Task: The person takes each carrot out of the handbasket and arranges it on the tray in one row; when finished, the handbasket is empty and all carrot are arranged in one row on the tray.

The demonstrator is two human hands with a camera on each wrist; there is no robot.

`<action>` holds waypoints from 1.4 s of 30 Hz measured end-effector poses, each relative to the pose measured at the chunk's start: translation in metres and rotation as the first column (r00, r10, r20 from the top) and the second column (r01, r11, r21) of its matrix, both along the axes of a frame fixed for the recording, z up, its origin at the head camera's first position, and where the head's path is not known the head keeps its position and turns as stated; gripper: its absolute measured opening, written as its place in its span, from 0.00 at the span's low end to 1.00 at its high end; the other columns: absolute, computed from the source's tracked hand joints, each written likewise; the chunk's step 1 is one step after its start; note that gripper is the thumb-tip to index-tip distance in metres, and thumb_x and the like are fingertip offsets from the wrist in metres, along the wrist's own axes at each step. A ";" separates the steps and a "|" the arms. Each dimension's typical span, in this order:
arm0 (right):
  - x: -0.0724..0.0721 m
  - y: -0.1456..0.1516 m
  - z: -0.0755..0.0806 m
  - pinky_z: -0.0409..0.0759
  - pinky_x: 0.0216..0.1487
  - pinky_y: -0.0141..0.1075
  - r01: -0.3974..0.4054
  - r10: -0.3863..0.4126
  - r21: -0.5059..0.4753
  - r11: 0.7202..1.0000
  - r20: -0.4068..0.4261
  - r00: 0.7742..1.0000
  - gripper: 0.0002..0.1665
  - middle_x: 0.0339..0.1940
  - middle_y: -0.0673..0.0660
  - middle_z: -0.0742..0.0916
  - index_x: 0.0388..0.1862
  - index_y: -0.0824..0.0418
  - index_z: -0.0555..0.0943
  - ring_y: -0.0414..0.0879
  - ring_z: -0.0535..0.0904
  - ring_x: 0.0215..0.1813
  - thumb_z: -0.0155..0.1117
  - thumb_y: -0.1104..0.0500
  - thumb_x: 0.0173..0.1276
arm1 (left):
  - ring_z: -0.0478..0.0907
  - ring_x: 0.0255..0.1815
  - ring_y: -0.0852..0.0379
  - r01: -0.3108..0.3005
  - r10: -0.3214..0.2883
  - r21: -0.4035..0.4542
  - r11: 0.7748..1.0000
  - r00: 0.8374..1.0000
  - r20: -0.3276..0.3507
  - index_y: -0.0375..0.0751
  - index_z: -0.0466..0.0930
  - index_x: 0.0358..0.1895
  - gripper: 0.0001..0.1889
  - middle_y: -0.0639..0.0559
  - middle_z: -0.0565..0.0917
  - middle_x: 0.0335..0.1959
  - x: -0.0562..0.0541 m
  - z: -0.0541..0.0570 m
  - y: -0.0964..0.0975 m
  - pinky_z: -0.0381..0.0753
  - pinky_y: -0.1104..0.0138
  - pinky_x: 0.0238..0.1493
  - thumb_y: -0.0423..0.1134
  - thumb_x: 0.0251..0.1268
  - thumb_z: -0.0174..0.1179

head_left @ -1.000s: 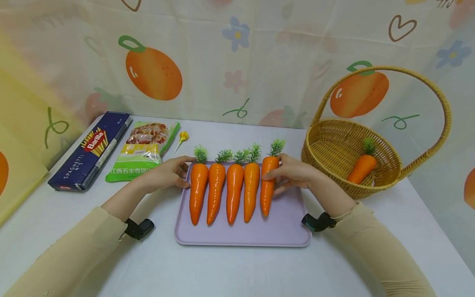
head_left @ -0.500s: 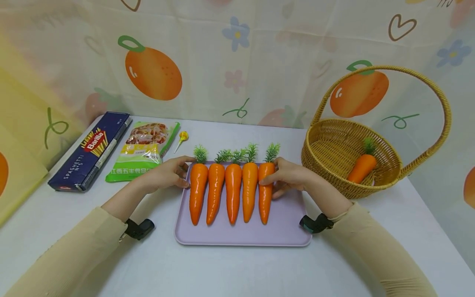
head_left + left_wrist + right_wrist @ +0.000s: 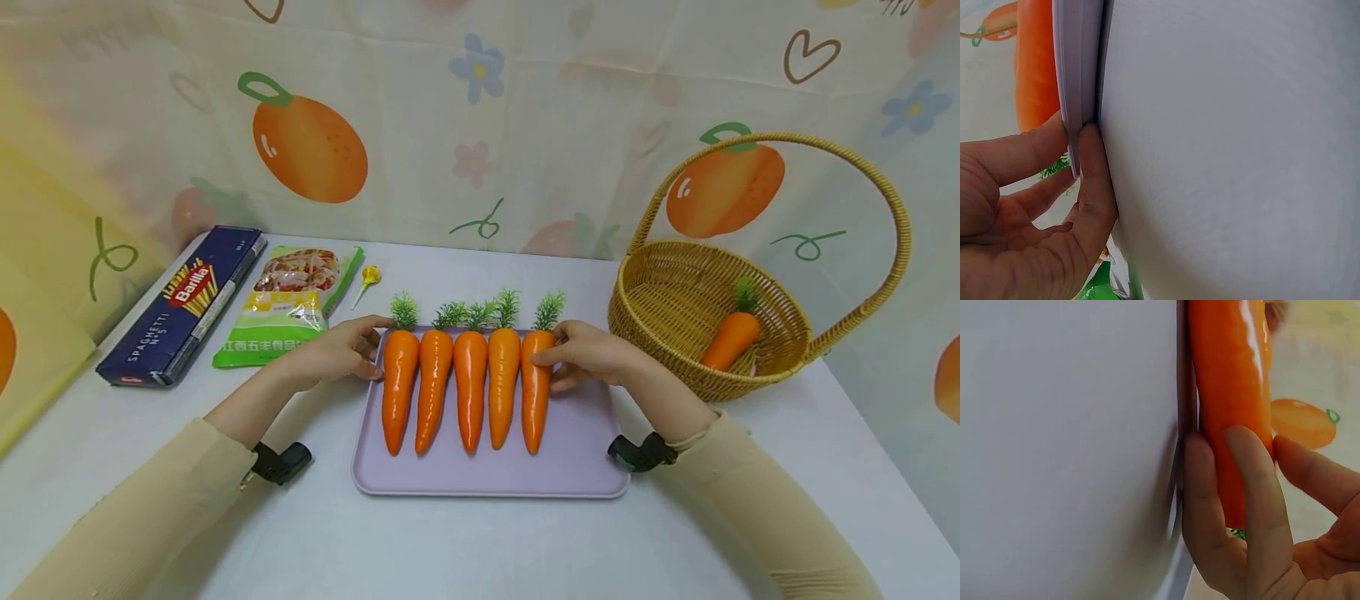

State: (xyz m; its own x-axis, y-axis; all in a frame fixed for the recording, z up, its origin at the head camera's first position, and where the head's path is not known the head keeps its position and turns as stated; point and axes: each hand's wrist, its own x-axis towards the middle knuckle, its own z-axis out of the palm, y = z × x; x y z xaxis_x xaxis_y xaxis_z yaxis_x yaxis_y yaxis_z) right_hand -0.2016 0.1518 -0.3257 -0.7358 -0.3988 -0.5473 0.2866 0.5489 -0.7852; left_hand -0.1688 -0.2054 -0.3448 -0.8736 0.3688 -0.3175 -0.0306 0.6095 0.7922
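Several orange carrots with green frilly tops lie side by side on the lilac tray (image 3: 585, 467) in the head view. My left hand (image 3: 337, 354) holds the tray's left rim near its back corner, thumb on the upper side and fingers along the outside in the left wrist view. My right hand (image 3: 592, 354) has the rightmost carrot (image 3: 536, 408) between thumb and fingers, near its leafy end. In the right wrist view two fingers (image 3: 1254, 469) lie along that carrot's side, and the thumb tip is at its upper face. The carrot rests on the tray.
A wicker basket (image 3: 652, 342) with a tall handle stands at the right, one carrot (image 3: 731, 342) inside. At the left lie a blue spaghetti box (image 3: 183, 308), a green food packet (image 3: 288, 304) and a yellow lollipop (image 3: 370, 276). A printed cloth (image 3: 420, 125) hangs behind the table.
My right hand has brought the rightmost carrot left, close against its neighbour, and the middle carrots have shifted slightly left. In the last half second my right thumb has drawn back a little.
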 end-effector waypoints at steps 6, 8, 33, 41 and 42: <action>0.001 0.003 0.003 0.86 0.39 0.30 -0.014 0.014 -0.020 1.000 -0.004 1.000 0.33 0.51 0.63 0.74 0.69 0.77 0.58 0.40 0.82 0.32 0.56 0.64 0.71 | 0.70 0.51 0.45 0.001 -0.001 0.001 1.000 1.000 0.002 0.35 0.54 0.76 0.40 0.31 0.67 0.61 0.001 0.001 0.000 0.76 0.67 0.45 0.30 0.59 0.61; 0.002 0.005 0.004 0.86 0.41 0.32 -0.015 0.015 -0.020 1.000 -0.008 1.000 0.35 0.54 0.64 0.73 0.71 0.76 0.56 0.41 0.82 0.35 0.56 0.64 0.71 | 0.70 0.51 0.45 -0.001 0.001 0.002 1.000 1.000 0.003 0.35 0.54 0.76 0.40 0.31 0.67 0.61 0.000 0.000 0.000 0.76 0.67 0.45 0.30 0.59 0.61; 0.017 0.033 0.046 0.84 0.55 0.45 -0.086 0.084 0.000 0.996 -0.197 0.977 0.34 0.63 0.72 0.74 0.70 0.73 0.62 0.59 0.81 0.57 0.57 0.56 0.72 | 0.70 0.52 0.43 -0.001 0.001 -0.004 1.000 1.000 0.001 0.36 0.55 0.75 0.40 0.29 0.66 0.62 0.000 0.000 0.001 0.76 0.66 0.46 0.30 0.59 0.61; 0.021 0.051 0.068 0.84 0.54 0.43 -0.069 0.054 -0.043 0.997 -0.290 0.956 0.30 0.54 0.63 0.77 0.68 0.70 0.65 0.48 0.82 0.51 0.57 0.56 0.73 | 0.70 0.53 0.43 0.000 0.000 -0.009 1.000 1.000 -0.003 0.36 0.55 0.76 0.40 0.30 0.66 0.63 0.000 -0.001 0.000 0.76 0.66 0.47 0.31 0.60 0.62; 0.022 0.053 0.071 0.84 0.54 0.41 -0.070 0.053 -0.044 0.997 -0.308 0.950 0.30 0.55 0.63 0.77 0.68 0.69 0.66 0.47 0.82 0.51 0.57 0.56 0.74 | 0.70 0.53 0.43 0.001 -0.002 -0.010 1.000 1.000 -0.006 0.36 0.55 0.76 0.40 0.29 0.66 0.63 0.000 0.000 0.000 0.76 0.66 0.47 0.31 0.59 0.62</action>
State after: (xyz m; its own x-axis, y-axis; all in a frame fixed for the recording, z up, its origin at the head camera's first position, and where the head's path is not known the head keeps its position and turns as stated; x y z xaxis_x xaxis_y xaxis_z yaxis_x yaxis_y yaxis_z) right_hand -0.1794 0.2052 -0.2545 -0.8378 -0.4712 -0.2758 -0.0056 0.5126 -0.8586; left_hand -0.1686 -0.2052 -0.3450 -0.8749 0.3671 -0.3158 -0.0250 0.6171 0.7865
